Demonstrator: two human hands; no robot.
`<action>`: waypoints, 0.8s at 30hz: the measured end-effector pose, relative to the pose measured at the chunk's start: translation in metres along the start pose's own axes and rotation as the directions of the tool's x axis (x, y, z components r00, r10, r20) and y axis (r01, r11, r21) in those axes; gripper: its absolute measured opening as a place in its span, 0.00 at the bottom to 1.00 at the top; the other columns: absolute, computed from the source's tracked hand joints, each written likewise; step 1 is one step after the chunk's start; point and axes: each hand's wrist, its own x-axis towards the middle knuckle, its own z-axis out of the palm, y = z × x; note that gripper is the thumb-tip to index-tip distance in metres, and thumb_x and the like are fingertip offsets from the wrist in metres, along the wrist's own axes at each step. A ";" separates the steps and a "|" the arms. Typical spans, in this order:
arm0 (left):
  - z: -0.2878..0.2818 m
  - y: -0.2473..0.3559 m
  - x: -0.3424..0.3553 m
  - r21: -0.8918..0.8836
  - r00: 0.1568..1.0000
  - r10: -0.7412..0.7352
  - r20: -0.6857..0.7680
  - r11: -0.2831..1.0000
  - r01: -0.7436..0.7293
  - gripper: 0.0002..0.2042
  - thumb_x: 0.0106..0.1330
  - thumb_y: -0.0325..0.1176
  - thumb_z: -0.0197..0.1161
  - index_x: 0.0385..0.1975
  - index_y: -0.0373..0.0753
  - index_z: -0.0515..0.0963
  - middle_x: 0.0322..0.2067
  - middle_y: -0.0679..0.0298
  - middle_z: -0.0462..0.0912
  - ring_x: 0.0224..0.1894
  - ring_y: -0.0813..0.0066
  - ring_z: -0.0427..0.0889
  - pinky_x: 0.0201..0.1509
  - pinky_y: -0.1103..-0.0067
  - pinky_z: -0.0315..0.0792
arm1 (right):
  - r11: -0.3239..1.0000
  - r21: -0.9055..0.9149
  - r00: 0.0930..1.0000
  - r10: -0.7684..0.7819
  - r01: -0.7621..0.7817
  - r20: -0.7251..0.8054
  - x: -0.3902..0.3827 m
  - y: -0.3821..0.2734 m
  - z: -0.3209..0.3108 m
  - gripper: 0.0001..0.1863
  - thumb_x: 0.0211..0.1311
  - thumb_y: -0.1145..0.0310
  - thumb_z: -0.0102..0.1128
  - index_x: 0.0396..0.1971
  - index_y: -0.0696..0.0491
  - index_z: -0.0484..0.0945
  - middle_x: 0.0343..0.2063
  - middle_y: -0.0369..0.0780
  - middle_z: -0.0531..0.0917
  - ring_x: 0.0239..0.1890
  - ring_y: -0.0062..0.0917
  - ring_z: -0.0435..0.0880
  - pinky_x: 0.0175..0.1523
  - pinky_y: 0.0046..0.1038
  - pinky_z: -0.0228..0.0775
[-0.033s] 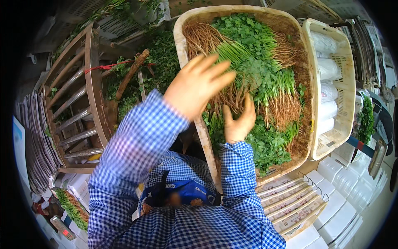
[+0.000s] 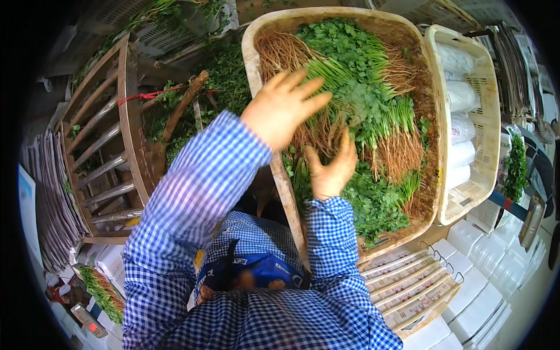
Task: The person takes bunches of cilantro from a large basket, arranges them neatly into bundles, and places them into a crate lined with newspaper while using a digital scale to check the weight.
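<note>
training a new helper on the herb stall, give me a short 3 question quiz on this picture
1. True or false: both hands are closed around a bundle of herbs.
2. What fills the large tan tray? A) leafy green herbs with roots B) white rolls C) folded papers
3. Which hand is raised higher in the picture, above the tray's edge?

Key
1. False: the left hand and the right hand are both open, fingers spread, over the herbs.
2. A; the white rolls lie in the white crate beside it.
3. The left hand.
</note>
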 end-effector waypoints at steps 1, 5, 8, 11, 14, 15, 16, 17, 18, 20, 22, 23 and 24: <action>0.010 -0.006 0.019 0.078 0.988 -0.037 0.150 0.997 0.026 0.36 0.60 0.19 0.60 0.71 0.52 0.66 0.74 0.60 0.61 0.76 0.55 0.58 0.79 0.56 0.53 | 0.998 -0.029 0.997 0.057 -0.056 0.057 0.002 -0.010 0.005 0.61 0.47 0.32 0.71 0.75 0.52 0.54 0.72 0.58 0.59 0.74 0.51 0.58 0.77 0.57 0.40; 0.028 -0.020 0.050 0.145 0.886 -0.066 0.458 0.989 -0.002 0.49 0.53 0.18 0.67 0.76 0.62 0.57 0.78 0.64 0.50 0.80 0.57 0.47 0.81 0.59 0.49 | 0.979 -0.133 0.988 0.154 -0.155 -0.018 0.009 -0.017 0.036 0.61 0.39 0.38 0.79 0.73 0.47 0.59 0.72 0.56 0.60 0.74 0.50 0.57 0.77 0.60 0.35; 0.032 -0.024 0.052 0.138 0.864 -0.081 0.496 0.990 0.013 0.50 0.52 0.16 0.65 0.76 0.63 0.56 0.78 0.64 0.49 0.80 0.57 0.46 0.81 0.59 0.50 | 0.989 -0.011 0.989 0.147 -0.147 -0.034 0.012 -0.015 0.027 0.44 0.44 0.52 0.78 0.64 0.48 0.72 0.68 0.54 0.66 0.71 0.46 0.63 0.78 0.56 0.39; 0.033 -0.027 0.054 0.123 0.856 -0.094 0.508 0.992 0.035 0.49 0.53 0.14 0.62 0.76 0.63 0.56 0.78 0.64 0.48 0.80 0.57 0.45 0.80 0.59 0.52 | 0.988 0.055 0.989 0.147 -0.145 -0.021 0.009 -0.006 0.022 0.32 0.50 0.59 0.73 0.58 0.50 0.78 0.66 0.53 0.69 0.70 0.44 0.67 0.78 0.53 0.41; 0.030 -0.025 0.058 0.128 0.849 -0.083 0.521 0.992 0.018 0.47 0.55 0.13 0.58 0.76 0.63 0.56 0.78 0.64 0.49 0.80 0.57 0.46 0.80 0.59 0.55 | 0.985 0.014 0.985 0.170 -0.169 -0.007 0.010 -0.007 0.020 0.39 0.48 0.54 0.77 0.60 0.52 0.75 0.67 0.53 0.68 0.71 0.43 0.65 0.79 0.53 0.40; 0.033 -0.025 0.056 0.113 0.856 -0.077 0.512 0.993 0.022 0.47 0.56 0.13 0.58 0.76 0.63 0.56 0.78 0.64 0.49 0.80 0.57 0.46 0.80 0.60 0.56 | 0.982 -0.006 0.982 0.186 -0.186 -0.018 0.012 -0.015 0.017 0.41 0.47 0.52 0.78 0.61 0.53 0.74 0.67 0.53 0.68 0.72 0.43 0.64 0.79 0.53 0.39; 0.034 -0.024 0.055 0.121 0.866 -0.078 0.494 0.992 0.021 0.47 0.56 0.13 0.58 0.75 0.63 0.57 0.78 0.64 0.49 0.79 0.57 0.47 0.79 0.60 0.57 | 0.979 -0.027 0.979 0.201 -0.202 -0.028 0.014 -0.020 0.018 0.43 0.46 0.51 0.79 0.62 0.53 0.73 0.68 0.53 0.68 0.72 0.43 0.64 0.79 0.53 0.39; 0.035 -0.025 0.055 0.122 0.869 -0.077 0.489 0.992 0.019 0.47 0.56 0.13 0.58 0.75 0.63 0.57 0.78 0.64 0.49 0.79 0.57 0.47 0.79 0.60 0.57 | 0.970 -0.070 0.973 0.230 -0.231 -0.019 0.018 -0.023 0.025 0.49 0.42 0.47 0.81 0.64 0.54 0.70 0.68 0.52 0.66 0.73 0.43 0.62 0.79 0.53 0.38; 0.036 -0.026 0.056 0.124 0.872 -0.077 0.483 0.992 0.019 0.47 0.56 0.13 0.58 0.75 0.63 0.57 0.78 0.64 0.49 0.79 0.57 0.47 0.79 0.60 0.57 | 0.966 -0.068 0.968 0.249 -0.250 -0.020 0.021 -0.025 0.025 0.45 0.43 0.49 0.81 0.62 0.53 0.73 0.68 0.52 0.67 0.72 0.42 0.63 0.79 0.52 0.38; 0.036 -0.025 0.057 0.117 0.869 -0.081 0.488 0.993 0.026 0.46 0.57 0.13 0.58 0.75 0.63 0.57 0.78 0.65 0.49 0.79 0.58 0.47 0.79 0.60 0.57 | 0.958 -0.045 0.959 0.283 -0.283 -0.016 0.022 -0.022 0.025 0.36 0.44 0.54 0.79 0.55 0.52 0.78 0.66 0.51 0.70 0.71 0.42 0.66 0.79 0.50 0.40; 0.033 -0.024 0.058 0.107 0.855 -0.097 0.510 0.993 0.049 0.46 0.57 0.12 0.57 0.75 0.63 0.58 0.78 0.66 0.49 0.80 0.58 0.46 0.79 0.60 0.57 | 0.952 -0.018 0.952 0.306 -0.307 -0.030 0.022 -0.016 0.021 0.21 0.45 0.62 0.74 0.42 0.51 0.85 0.62 0.49 0.76 0.67 0.41 0.71 0.79 0.47 0.45; 0.034 -0.025 0.057 0.108 0.851 -0.109 0.514 0.992 0.061 0.46 0.57 0.12 0.57 0.75 0.63 0.58 0.78 0.66 0.49 0.80 0.58 0.46 0.80 0.60 0.56 | 0.974 0.043 0.970 0.227 -0.224 -0.086 0.016 -0.005 0.023 0.17 0.46 0.65 0.72 0.39 0.52 0.84 0.61 0.49 0.77 0.65 0.41 0.73 0.78 0.48 0.48; 0.033 -0.026 0.056 0.108 0.849 -0.105 0.518 0.993 0.058 0.46 0.56 0.12 0.57 0.75 0.63 0.59 0.78 0.66 0.49 0.80 0.58 0.46 0.80 0.60 0.56 | 0.975 0.097 0.973 0.207 -0.197 -0.104 0.009 0.002 0.022 0.16 0.47 0.66 0.71 0.37 0.52 0.84 0.61 0.49 0.77 0.65 0.42 0.73 0.78 0.48 0.48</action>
